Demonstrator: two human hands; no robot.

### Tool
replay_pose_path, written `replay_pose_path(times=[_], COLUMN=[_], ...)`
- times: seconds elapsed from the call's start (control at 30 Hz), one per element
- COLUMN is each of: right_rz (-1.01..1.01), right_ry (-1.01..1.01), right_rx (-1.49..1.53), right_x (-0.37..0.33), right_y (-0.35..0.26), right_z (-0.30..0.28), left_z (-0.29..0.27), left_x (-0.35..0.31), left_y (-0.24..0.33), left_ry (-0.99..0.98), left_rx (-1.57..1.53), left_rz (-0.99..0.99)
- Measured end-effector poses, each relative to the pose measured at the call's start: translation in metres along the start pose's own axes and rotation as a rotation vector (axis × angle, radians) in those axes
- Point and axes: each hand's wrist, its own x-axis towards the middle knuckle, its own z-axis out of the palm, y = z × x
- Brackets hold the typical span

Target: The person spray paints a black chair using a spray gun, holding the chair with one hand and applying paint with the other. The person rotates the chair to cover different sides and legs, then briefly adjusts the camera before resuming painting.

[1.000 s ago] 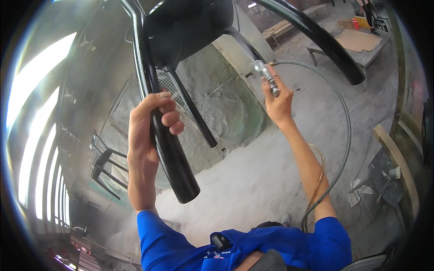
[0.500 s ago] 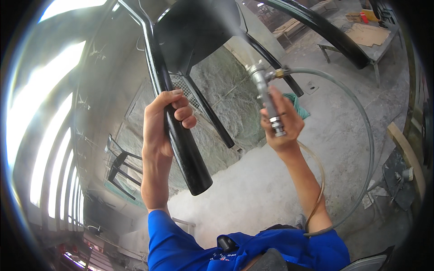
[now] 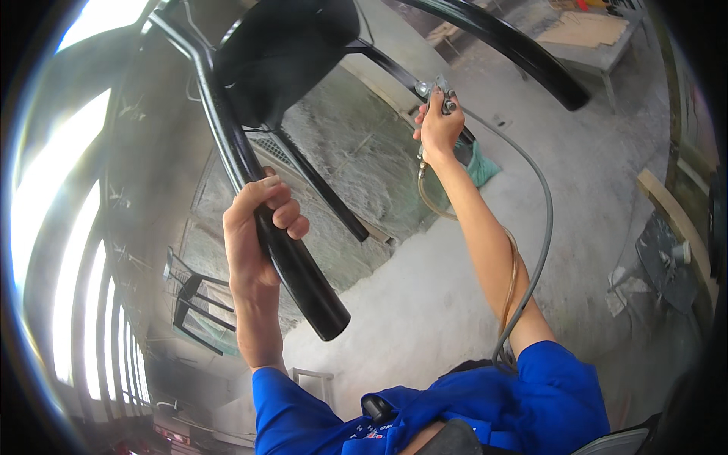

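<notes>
My left hand (image 3: 258, 224) is wrapped round a thick, glossy black leg of a chair (image 3: 303, 57), held up and tilted in front of me. The rounded leg end sticks out below my fist. Other black legs and the dark seat panel spread across the top of the view, partly cut off. Out to the right, my right hand (image 3: 441, 133) grips a metal spray gun (image 3: 448, 105) beside a far leg of the chair. A grey hose (image 3: 547, 201) and a thin yellowish tube (image 3: 428, 196) trail from the gun along my forearm. My fingers hide much of its body.
Another dark chair (image 3: 199, 299) stands at the left. Behind is a wall covering of pale fibrous sheet (image 3: 341, 129). A green bag (image 3: 483, 165) lies on the dusty floor. A worktable (image 3: 607, 59) with a brown board is at the far right, a curved wooden strip (image 3: 671, 216) nearer.
My right hand has moved up and left and turned the spray gun away. The spray mist seen earlier no longer shows clearly. The chair and my left hand have shifted slightly left.
</notes>
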Motion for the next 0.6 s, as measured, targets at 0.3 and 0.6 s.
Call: replay_pose_path(times=[0.3,0.6], right_rz=[0.075,0.387], right_ry=[0.258,0.001], right_rx=[-0.314,-0.123], right_x=[-0.034,-0.115], right_y=[0.036,0.066], right_z=[-0.155,-0.136], left_z=[-0.029,-0.044], left_x=[0.058,0.052], left_y=[-0.052,-0.046], left_ry=[-0.031,-0.069], left_rx=[-0.063,-0.090], left_rz=[-0.005,-0.042])
